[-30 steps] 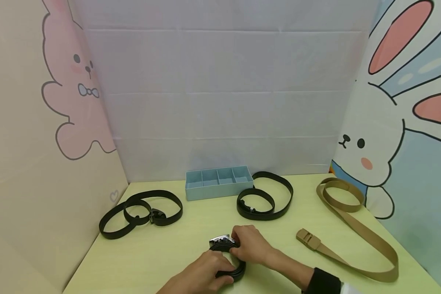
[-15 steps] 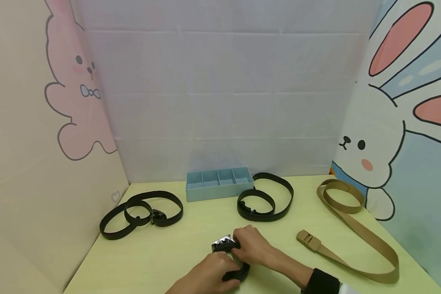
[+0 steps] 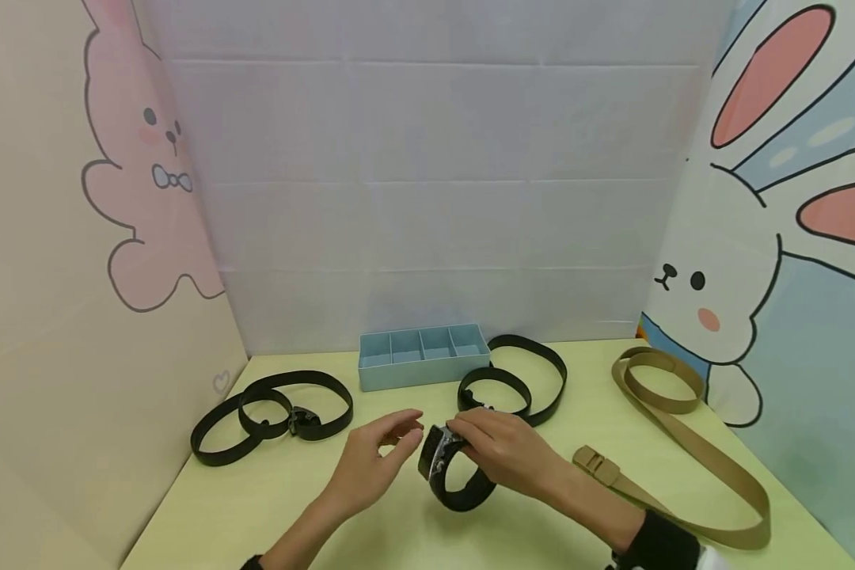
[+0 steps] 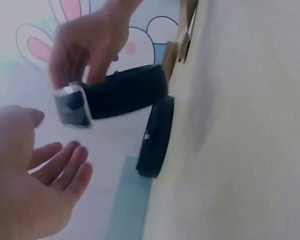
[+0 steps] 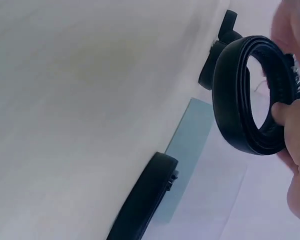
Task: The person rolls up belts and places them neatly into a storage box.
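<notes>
A black belt [image 3: 463,500] with a silver buckle is rolled into a tight ring of several layers. My right hand [image 3: 509,450] pinches it near the buckle and holds it above the table, as the right wrist view shows with the thumb inside the rolled belt [image 5: 227,95]. Just left of the buckle is my left hand [image 3: 370,459], its fingers loosely bent and a gap between them and the belt. In the left wrist view the left palm [image 4: 35,185] is turned up, below the buckle [image 4: 74,106].
A light blue tray [image 3: 423,372] with several compartments stands at the back. Right of it lies a loosely coiled black belt [image 3: 547,412]; another black belt [image 3: 217,457] lies at the left. A tan webbing belt [image 3: 727,475] stretches along the right side of the yellow table [image 3: 256,507].
Both hands gripped the rolled belt low on the table earlier. Now the right hand has raised and tilted it, and the left hand has let go and moved up and left.
</notes>
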